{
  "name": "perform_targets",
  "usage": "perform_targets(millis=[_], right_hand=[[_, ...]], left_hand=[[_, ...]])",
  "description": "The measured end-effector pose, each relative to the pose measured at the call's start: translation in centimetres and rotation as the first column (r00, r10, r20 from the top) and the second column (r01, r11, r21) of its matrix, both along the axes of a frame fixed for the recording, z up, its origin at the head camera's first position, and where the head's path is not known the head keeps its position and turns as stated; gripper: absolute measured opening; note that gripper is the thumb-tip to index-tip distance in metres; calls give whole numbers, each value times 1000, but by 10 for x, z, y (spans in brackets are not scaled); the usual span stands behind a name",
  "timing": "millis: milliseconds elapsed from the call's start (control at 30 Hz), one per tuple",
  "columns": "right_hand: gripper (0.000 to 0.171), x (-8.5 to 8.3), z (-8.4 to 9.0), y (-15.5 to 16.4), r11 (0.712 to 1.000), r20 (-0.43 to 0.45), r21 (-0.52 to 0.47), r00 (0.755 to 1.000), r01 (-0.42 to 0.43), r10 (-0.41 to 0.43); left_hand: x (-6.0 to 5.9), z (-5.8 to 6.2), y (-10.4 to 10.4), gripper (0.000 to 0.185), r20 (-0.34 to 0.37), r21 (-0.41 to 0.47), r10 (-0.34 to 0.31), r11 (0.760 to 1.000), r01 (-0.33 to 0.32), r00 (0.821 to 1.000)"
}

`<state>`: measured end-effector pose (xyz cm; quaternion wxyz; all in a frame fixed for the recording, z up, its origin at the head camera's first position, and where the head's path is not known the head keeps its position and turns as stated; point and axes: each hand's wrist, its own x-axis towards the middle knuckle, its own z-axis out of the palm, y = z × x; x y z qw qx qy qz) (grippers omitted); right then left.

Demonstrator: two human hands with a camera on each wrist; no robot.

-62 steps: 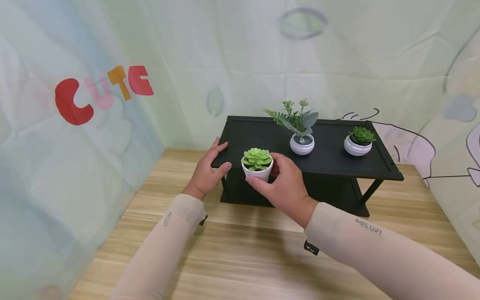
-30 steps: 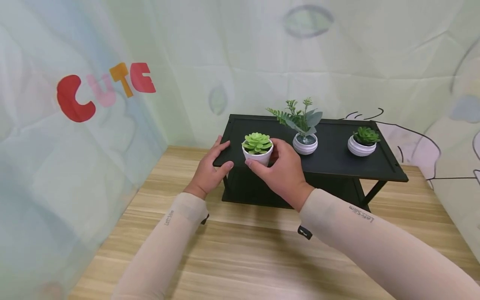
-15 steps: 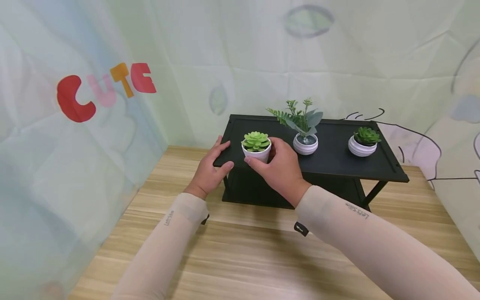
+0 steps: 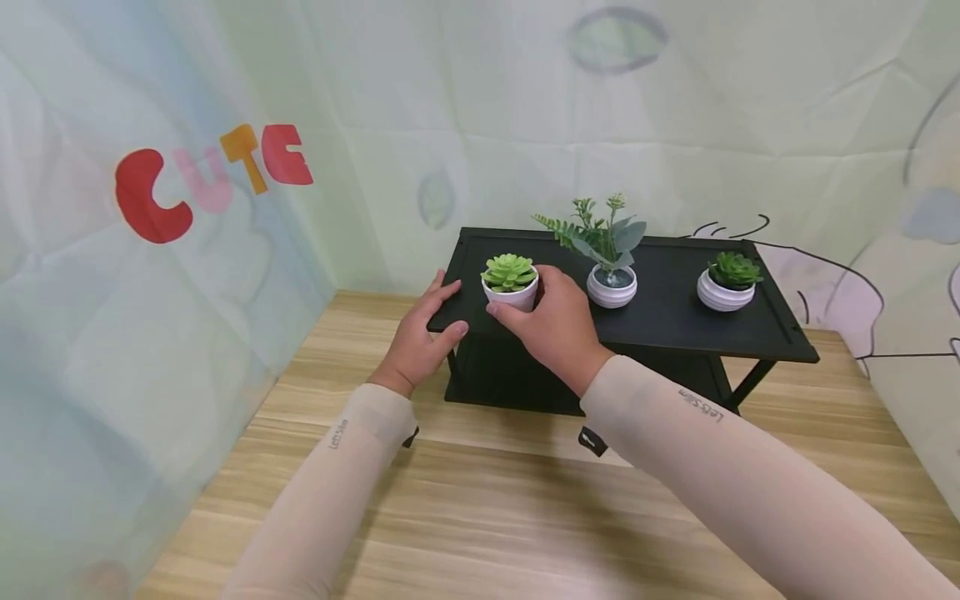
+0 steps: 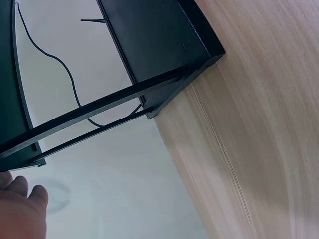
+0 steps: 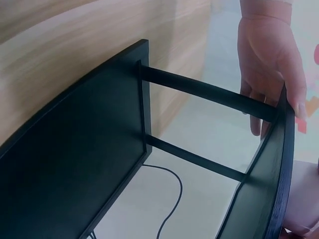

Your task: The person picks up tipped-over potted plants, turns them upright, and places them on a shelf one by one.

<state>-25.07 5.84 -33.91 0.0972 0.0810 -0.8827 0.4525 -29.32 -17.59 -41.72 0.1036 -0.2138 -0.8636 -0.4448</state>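
In the head view, my right hand (image 4: 558, 321) holds a small white pot with a light green succulent (image 4: 509, 273) between thumb and fingers. The pot is upright, over the left front part of the black two-tier shelf (image 4: 667, 325). My left hand (image 4: 420, 333) grips the left end of the top board, its thumb at the front corner. From the right wrist view, that left hand (image 6: 266, 59) has its thumb above the board and other fingers below. The pot (image 6: 301, 196) shows at the right edge there. Left fingers (image 5: 20, 191) appear beside the shelf in the left wrist view.
A white pot with fern and leafy sprigs (image 4: 611, 287) stands mid-shelf, right of my right hand. Another white pot with a dark green succulent (image 4: 725, 293) stands toward the right end. The shelf rests on a wood-grain table (image 4: 465, 500); a printed curtain (image 4: 375, 167) hangs behind.
My right hand has moved the potted succulent up and away from me, from in front of the top board's edge to over it. The left hand stays at the shelf's left end.
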Motion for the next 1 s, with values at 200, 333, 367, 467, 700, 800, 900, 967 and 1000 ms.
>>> perform_targets(millis=[200,333,367,467,700,800,900,967,1000], right_hand=[[83,-8,1,-3,999,17,35,1000,21,-21],[84,-13,3,-6,999,33,48,999,26,-28],[84,-14,3,-7,998,38,51,999,29,-31],[85,-18,4,-9,998,51,59,998,32,-35],[87,-26,7,-12,997,67,70,997,36,-41],[87,-28,7,-14,996,67,78,997,40,-46],[87,-30,7,-15,996,68,82,997,43,-49],[88,-31,7,-15,996,70,81,996,45,-51],[88,-31,7,-15,996,72,77,996,46,-51]], left_hand=[[0,1,0,67,12,-1,2,1000,-2,1000],[0,1,0,67,9,1,5,1000,-5,1000],[0,1,0,67,9,4,2,1000,-3,1000],[1,2,0,67,12,11,-4,1000,4,1000],[1,2,0,67,7,18,-9,1000,8,1000],[1,1,0,67,5,19,-13,1000,13,1000],[1,1,-1,67,9,20,-14,1000,13,1000],[1,2,-1,67,13,18,-13,1000,13,1000],[1,2,0,67,15,15,-13,1000,12,1000]])
